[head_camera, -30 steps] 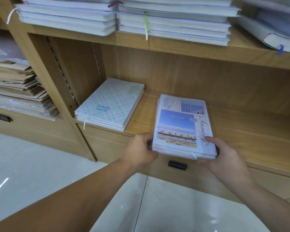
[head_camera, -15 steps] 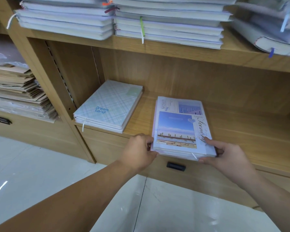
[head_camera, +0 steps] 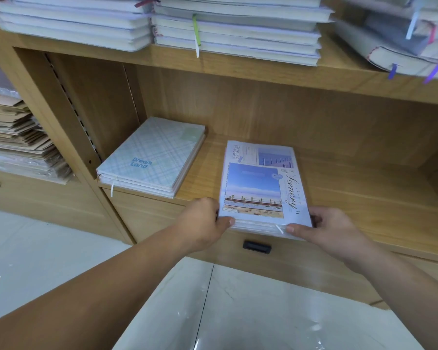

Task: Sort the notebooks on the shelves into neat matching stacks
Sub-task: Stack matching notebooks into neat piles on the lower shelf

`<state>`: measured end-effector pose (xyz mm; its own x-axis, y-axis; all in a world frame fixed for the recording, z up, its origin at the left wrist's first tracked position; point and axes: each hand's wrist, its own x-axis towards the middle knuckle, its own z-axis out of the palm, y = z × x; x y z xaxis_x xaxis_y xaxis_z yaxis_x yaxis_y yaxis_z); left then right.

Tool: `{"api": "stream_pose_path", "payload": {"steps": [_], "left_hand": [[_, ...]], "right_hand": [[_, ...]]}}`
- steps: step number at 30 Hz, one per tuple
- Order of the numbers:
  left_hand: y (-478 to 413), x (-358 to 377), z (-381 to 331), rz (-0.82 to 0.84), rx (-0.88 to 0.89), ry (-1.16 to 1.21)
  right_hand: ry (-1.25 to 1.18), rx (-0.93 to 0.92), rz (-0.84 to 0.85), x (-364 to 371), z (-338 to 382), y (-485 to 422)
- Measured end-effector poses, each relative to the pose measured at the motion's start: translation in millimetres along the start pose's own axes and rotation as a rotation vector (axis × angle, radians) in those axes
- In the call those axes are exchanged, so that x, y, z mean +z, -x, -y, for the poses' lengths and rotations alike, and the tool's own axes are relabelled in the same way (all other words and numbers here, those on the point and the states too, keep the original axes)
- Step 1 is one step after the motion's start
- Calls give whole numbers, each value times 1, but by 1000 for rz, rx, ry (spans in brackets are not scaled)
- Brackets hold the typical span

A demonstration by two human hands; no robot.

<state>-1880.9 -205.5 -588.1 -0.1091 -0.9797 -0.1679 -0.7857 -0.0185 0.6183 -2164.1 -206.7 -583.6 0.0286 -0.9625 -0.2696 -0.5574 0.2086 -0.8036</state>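
A pale plaid "Dream Land" notebook stack is lying at the left of the light wooden shelf. Beside it, the left hand is gripping the near left corner of a sky-photo "Scenery" notebook stack (thumb on the front edge), and the right hand is clasping its near right corner.

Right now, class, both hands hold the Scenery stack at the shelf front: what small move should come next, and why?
Probably slide the Scenery stack back a little and square it. The left hand and right hand grip its near corners, its near edge seems to overhang the lower shelf, and the Dream Land stack lies fully on it.
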Motion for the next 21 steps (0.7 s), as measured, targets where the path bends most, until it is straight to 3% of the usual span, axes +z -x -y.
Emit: {"api": "stream_pose_path", "payload": {"steps": [7,13,21], "left_hand": [[3,-2,6,25,55,-68],[6,8,16,-13,89,-146],[3,12,14,-42,94,-247]], "right_hand": [[50,10,43,-4,7,5],[374,86,-100,3,10,3],[275,52,-147,7,5,6]]}}
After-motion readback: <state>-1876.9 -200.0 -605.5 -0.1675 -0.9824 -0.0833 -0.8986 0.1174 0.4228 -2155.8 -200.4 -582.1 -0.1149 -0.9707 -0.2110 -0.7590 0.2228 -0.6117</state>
